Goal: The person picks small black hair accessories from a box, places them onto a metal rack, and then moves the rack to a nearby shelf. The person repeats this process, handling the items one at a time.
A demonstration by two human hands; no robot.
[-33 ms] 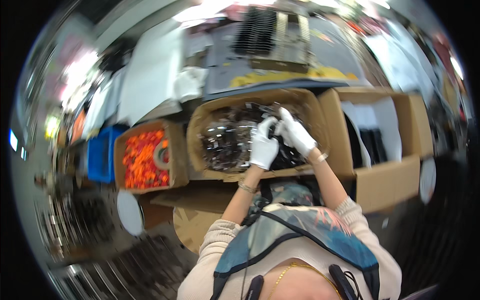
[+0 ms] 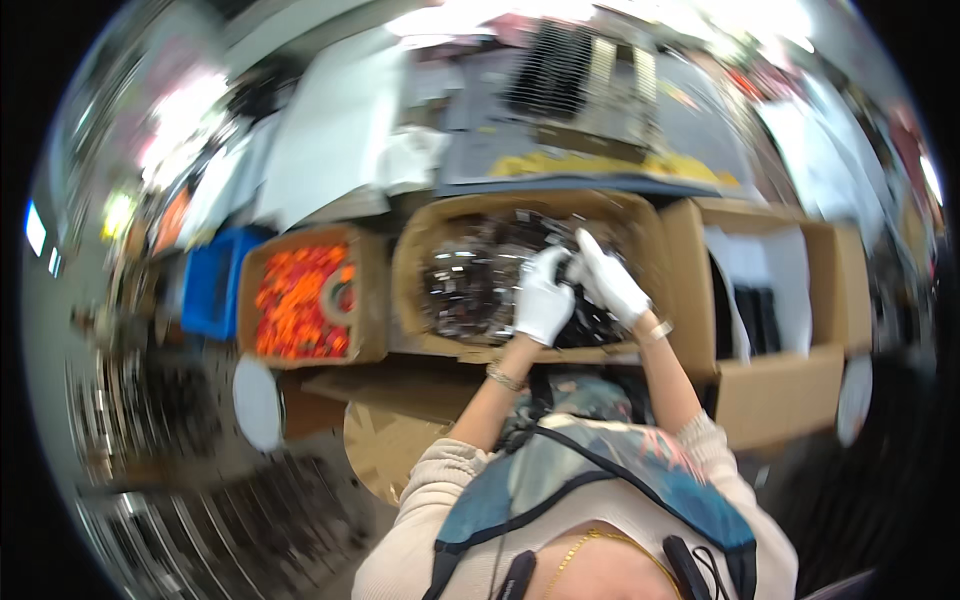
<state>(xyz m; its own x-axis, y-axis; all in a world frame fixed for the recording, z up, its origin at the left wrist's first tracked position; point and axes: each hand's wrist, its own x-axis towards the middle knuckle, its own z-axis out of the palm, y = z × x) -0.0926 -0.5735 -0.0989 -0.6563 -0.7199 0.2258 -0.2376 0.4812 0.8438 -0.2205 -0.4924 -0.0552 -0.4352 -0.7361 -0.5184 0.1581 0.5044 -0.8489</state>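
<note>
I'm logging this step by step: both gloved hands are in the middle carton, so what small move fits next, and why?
Probably lift the small dark piece straight up out of the middle carton. The left hand and right hand meet over the shiny dark parts, seemingly pinching one together; blur hides the grip itself.

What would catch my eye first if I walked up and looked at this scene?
Two white-gloved hands, the left hand and the right hand, meet over a cardboard box of shiny dark parts at centre. To the left, a smaller box of bright orange pieces stands out, with a blue bin beside it.
</note>
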